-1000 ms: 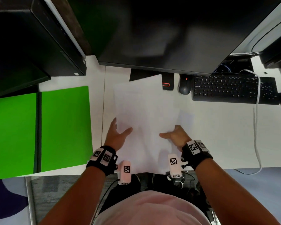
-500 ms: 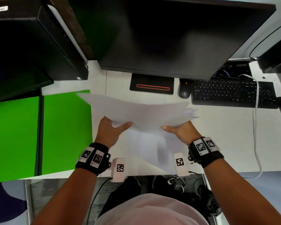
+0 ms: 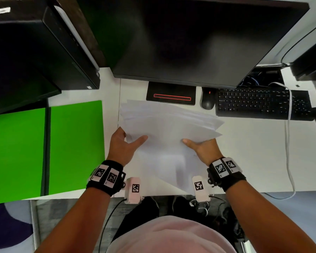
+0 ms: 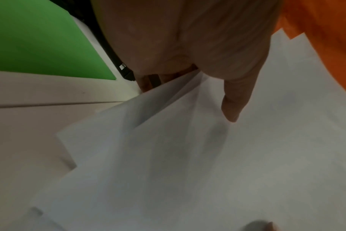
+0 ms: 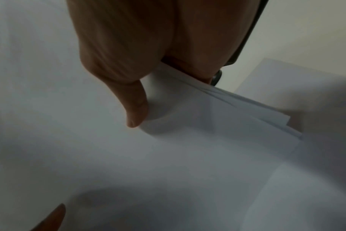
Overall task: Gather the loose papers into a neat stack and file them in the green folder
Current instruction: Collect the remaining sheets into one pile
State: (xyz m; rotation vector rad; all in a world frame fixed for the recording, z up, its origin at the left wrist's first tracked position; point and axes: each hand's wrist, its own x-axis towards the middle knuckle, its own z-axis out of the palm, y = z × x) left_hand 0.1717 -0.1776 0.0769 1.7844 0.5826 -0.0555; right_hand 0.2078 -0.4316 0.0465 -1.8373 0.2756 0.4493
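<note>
Over the table (image 3: 244, 161), the papers (image 3: 168, 125) have been swung rightward, clear of the folder (image 3: 75, 143), pinched by the left hand (image 3: 123, 145) and right hand (image 3: 203, 149).

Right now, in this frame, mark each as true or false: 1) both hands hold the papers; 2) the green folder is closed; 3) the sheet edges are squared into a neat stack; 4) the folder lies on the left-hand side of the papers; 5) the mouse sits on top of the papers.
1) True: the left hand and the right hand each grip the papers, thumbs on top.
2) False: the green folder lies open flat on the desk.
3) False: the sheets are fanned, with staggered corners, as the right wrist view also shows.
4) True.
5) False: the mouse rests on the desk beyond the papers, beside the keyboard.
</note>
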